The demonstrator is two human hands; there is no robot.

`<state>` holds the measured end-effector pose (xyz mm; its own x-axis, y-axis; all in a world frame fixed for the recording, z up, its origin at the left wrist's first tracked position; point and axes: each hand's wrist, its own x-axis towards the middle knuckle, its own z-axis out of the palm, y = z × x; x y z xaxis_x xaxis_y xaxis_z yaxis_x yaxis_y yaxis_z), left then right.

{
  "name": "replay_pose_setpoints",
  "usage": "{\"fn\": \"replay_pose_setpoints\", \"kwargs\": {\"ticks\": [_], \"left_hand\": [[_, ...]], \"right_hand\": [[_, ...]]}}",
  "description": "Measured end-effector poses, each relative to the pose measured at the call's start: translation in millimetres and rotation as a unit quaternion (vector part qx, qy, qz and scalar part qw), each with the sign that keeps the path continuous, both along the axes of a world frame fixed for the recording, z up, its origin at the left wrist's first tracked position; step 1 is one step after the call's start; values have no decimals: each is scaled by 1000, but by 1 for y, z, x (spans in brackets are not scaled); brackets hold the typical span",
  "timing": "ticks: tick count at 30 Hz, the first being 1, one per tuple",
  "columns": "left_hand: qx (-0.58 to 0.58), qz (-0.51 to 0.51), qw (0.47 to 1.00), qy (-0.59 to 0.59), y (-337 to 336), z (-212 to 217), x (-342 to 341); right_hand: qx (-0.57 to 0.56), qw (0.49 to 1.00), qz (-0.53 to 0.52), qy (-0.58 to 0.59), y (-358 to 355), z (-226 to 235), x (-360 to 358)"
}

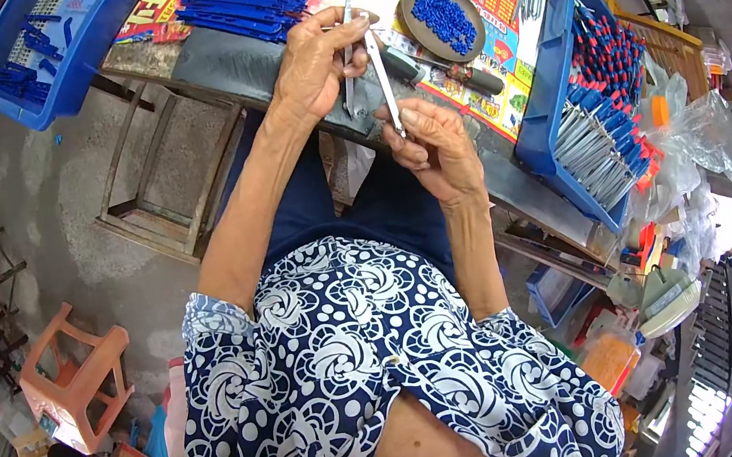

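Observation:
Both hands are raised over the near edge of the table. A slim silver metal strip (381, 73) runs between them. My left hand (308, 65) pinches its upper end between thumb and fingers. A second thin metal piece (352, 92) hangs from the same hand; I cannot tell whether the two are joined. My right hand (437, 143) is closed on the strip's lower end, fingertips hiding the tip. Just beyond the hands lies a tool with a black and red handle (474, 77), beside a round dish (410, 22) of small blue plastic pieces (445, 22).
Long blue plastic parts (239, 0) are heaped at the back. A blue tray (532, 143) at right holds many metal rods with blue and red ends. Another blue bin (67, 96) stands at far left. A wooden stool frame (146, 227) and an orange plastic stool (74, 380) stand on the floor.

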<state>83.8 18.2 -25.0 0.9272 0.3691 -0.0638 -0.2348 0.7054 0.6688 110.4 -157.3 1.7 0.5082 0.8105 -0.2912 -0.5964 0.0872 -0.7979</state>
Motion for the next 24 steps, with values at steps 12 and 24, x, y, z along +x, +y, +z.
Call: {"fn": "replay_pose_setpoints", "kwargs": {"ticks": [12, 24], "left_hand": [[4, -13, 1000, 3, 1, -2, -3], [32, 54, 998, -9, -4, -7, 0]], "right_hand": [[25, 993, 46, 103, 1, -6, 3], [-258, 865, -117, -414, 16, 8, -18]]}}
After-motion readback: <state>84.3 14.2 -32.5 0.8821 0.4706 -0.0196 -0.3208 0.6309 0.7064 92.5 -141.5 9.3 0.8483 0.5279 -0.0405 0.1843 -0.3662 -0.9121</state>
